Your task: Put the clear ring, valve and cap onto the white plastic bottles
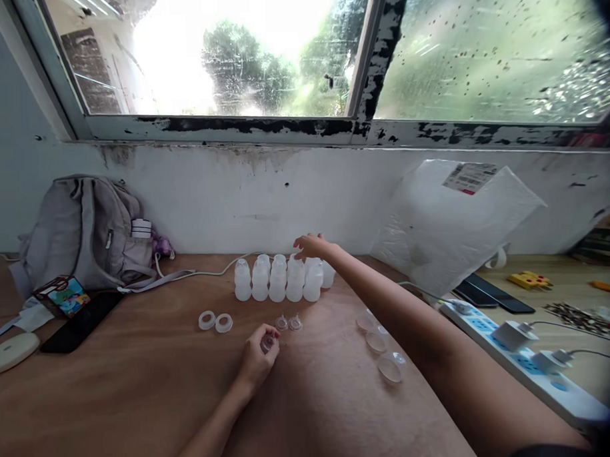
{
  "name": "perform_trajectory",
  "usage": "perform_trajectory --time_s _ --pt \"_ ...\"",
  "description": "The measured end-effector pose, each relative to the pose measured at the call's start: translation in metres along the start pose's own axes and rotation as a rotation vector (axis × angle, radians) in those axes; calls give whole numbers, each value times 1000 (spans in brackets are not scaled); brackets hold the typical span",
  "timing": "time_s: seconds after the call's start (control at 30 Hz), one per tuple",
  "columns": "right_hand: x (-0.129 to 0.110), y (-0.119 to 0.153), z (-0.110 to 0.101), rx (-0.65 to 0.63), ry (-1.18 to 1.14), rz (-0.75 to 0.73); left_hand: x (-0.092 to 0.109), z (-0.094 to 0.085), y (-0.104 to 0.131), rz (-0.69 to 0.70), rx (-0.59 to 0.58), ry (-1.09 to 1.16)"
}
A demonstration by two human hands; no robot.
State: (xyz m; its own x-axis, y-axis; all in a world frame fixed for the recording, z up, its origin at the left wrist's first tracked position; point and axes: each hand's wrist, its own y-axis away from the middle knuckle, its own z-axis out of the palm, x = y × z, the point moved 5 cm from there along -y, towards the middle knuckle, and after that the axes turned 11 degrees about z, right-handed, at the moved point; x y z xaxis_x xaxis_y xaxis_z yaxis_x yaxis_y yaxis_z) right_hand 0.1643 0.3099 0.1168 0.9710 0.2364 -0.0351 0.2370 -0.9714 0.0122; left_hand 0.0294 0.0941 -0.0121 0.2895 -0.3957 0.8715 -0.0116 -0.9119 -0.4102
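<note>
My left hand [258,357] rests low over the table, its thumb and fingers closed around a small clear bottle teat [267,343], partly hidden by the fingers. Just beyond it, two more clear teats [289,323] stand on the wood. My right hand [313,245] reaches over the back of a group of frosted white baby bottles [277,283], fingers apart and bent slightly down; whether a fingertip touches a bottle I cannot tell. Two white collar rings [215,321] lie to the left. Several translucent caps [390,369] lie right of centre, beside my right forearm.
A grey backpack [85,229] leans on the wall at left, near a black phone [81,323] and a round cream object [12,352]. A white cable [221,271] runs behind the bottles. At right are a power strip [527,361], a plastic-wrapped package [455,223] and dark flat devices [492,294].
</note>
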Motion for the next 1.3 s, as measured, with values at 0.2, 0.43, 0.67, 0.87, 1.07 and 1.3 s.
perform_trajectory --time_s 0.2,0.43,0.67,0.87,1.07,1.3 --pt "-8 -10 11 -123 108 6 -5 1 0 -59 -3 118" --pt "-8 -9 0 -78 112 -21 -9 1 0 -66 -2 200" --pt "5 15 -74 210 -7 -78 -7 3 1 -109 16 331" --pt "6 120 -99 579 -487 -283 -4 1 2 -126 51 382" --pt "7 210 3 360 -1018 -203 1 -2 5 -147 148 422" --pt "7 238 95 416 -1021 -78 10 10 18 -241 158 491"
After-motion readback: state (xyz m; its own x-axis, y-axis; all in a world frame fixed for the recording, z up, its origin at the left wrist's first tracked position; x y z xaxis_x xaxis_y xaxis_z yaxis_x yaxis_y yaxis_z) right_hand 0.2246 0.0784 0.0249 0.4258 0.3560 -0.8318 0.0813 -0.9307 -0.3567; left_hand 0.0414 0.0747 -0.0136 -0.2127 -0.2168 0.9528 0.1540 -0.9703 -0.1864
